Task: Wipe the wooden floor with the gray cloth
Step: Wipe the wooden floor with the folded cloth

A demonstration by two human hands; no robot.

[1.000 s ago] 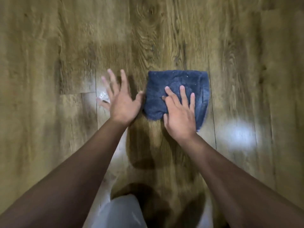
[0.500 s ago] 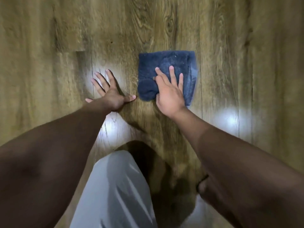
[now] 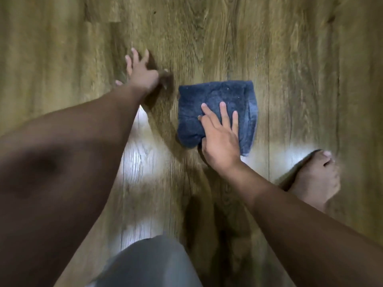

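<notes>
1. Right now my right hand [image 3: 222, 139] presses flat, fingers straight, on the cloth [image 3: 217, 112].
2. Folded and dark blue-gray, the cloth lies on the floor [image 3: 290, 59].
3. My left hand [image 3: 141, 73] rests spread on the boards beside it, apart.

The wooden floor [image 3: 290, 59] carries a folded gray cloth [image 3: 215, 100], a spread hand [image 3: 143, 76] and a bare foot [image 3: 317, 175].

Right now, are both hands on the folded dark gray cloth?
No: only the right hand presses the folded dark gray cloth; the left hand rests on the bare wooden plank floor beside it.
</notes>
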